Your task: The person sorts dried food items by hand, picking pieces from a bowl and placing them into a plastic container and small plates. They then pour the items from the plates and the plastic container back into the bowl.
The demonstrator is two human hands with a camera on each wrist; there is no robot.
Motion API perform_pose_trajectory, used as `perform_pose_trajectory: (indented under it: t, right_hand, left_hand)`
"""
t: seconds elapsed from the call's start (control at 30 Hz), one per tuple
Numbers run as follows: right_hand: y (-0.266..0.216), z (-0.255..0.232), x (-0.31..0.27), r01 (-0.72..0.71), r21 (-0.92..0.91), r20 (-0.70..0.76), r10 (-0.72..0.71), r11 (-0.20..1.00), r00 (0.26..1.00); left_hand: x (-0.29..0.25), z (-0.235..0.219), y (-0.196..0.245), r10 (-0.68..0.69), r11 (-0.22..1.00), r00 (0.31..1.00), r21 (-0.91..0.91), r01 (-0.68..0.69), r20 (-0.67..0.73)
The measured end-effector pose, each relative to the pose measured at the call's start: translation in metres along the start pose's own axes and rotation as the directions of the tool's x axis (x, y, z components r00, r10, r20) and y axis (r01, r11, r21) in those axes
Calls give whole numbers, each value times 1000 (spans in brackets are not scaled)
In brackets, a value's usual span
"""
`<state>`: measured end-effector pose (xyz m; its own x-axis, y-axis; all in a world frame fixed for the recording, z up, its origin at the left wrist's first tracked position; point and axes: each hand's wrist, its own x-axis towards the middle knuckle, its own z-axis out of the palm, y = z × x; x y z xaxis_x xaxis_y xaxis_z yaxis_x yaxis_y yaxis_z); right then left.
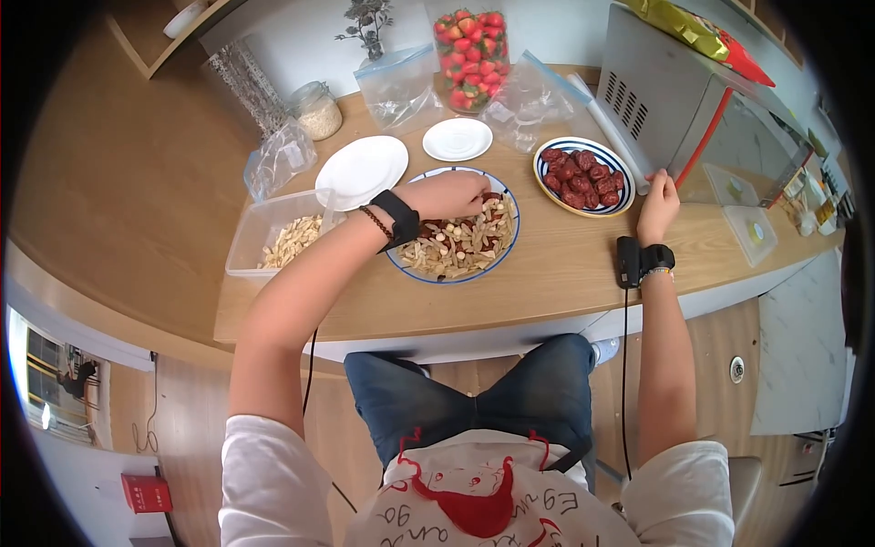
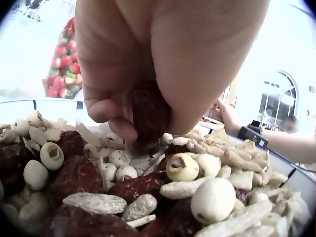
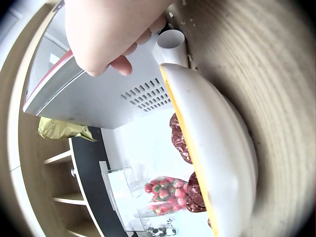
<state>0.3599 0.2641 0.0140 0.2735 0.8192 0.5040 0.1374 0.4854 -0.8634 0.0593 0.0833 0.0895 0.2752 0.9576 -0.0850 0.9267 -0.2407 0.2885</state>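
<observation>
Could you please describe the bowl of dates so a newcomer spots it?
Find the grey appliance on the counter's right. Left of it sits a round bowl with a blue-striped rim. Unlike the mixed dish nearby, it holds only red dates.

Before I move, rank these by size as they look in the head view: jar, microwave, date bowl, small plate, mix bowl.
1. Microwave
2. Mix bowl
3. Date bowl
Small plate and jar come last, too alike to rank.
</observation>
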Motion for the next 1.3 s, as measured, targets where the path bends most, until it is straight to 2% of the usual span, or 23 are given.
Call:
perform_pose_trajectory:
  t: [0.13,0.23,0.43,0.63,0.73,0.83,0.93,0.97,1.07,1.17,1.27,1.3]
  right_hand:
    - [-3,-1,-2,-10,-14,0,10,1000,1000]
    - [-3,-1,-2,-15,-47,1,15,999,1000]
    - [-4,-2,-2,-14,-16,11,14,1000,1000]
    - [-5,-2,-3,-18,-8,9,18,1000,1000]
    - [-8,-3,-5,-20,-21,8,20,1000,1000]
    - [-7,-2,-3,-6,-27,13,6,1000,1000]
    - [-9,-2,-4,-7,-10,47,8,1000,999]
    - [-9,-1,-5,-11,-5,63,12,1000,998]
    - [-7,0,-3,-21,8,99,20,1000,995]
    - [-9,0,-6,-9,45,91,5,999,996]
    - [-12,0,-5,-25,53,102,20,998,995]
    - [-13,0,-5,-24,55,105,18,998,994]
  left_hand:
    - [-5,-8,14,27,994,1000,103,-28,17]
    - [-6,-7,12,84,977,996,201,-77,-22]
    - [-8,-3,11,113,982,987,165,-94,-111]
    - [-12,-12,12,76,986,995,155,-66,-59]
    - [-15,-21,14,121,980,993,162,-117,-13]
    - [-15,-23,13,48,987,997,151,-57,57]
    - [-18,-22,15,93,977,995,191,-96,25]
    - [-20,-19,18,92,978,994,193,-80,-52]
    - [-16,-12,24,33,987,986,162,-6,-164]
    - [-14,-10,22,-25,986,995,162,40,-92]
    - [-8,-10,19,-123,969,990,207,134,-66]
    - [-7,-9,18,-114,969,991,213,127,-72]
